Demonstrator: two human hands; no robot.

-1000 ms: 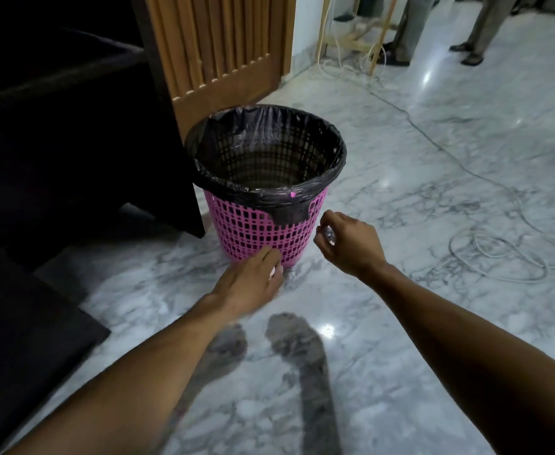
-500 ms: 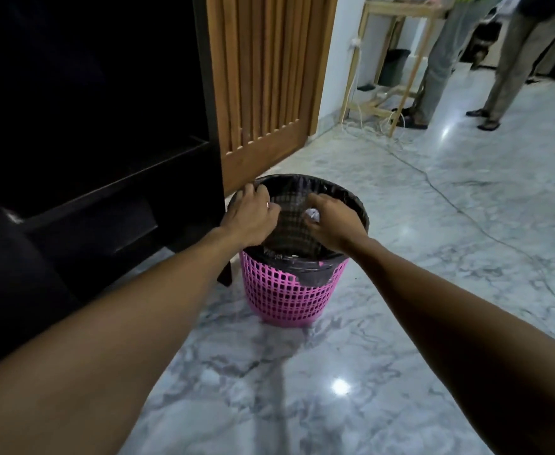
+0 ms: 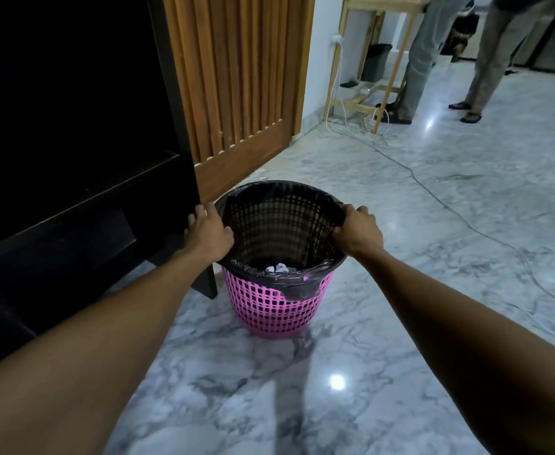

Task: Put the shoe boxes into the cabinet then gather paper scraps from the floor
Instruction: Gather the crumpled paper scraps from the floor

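The glossy grey-veined white marble floor (image 3: 433,290) fills the lower and right of the frame. Its polish is the first hazard, since a light bin set down carelessly could skid or tip. The tall black cabinet (image 3: 72,126) takes the upper left, and its inside is too dark to show any shoe boxes. Its corner stands just beside the bin, so a swing leftward could knock knuckles or rim against it. The slatted brown wooden panel (image 3: 236,77) rises behind, at top centre. At mid-frame the pink lattice plastic wastebasket (image 3: 276,310) stands on the floor, lined with a thin black plastic bag (image 3: 299,284) folded over its rim. The left hand (image 3: 208,236) grips the left side of the rim and the right hand (image 3: 358,233) grips the right side, each with fingers curled over the edge onto the liner. If a pull catches only the bag, it may slide off the rim or tear. A thin dark cable (image 3: 466,221) crosses the floor at right and could snag a foot on a step that way. A few crumpled white paper scraps (image 3: 277,268) lie at the bottom of the bin. A sharp tilt would spill them out again.
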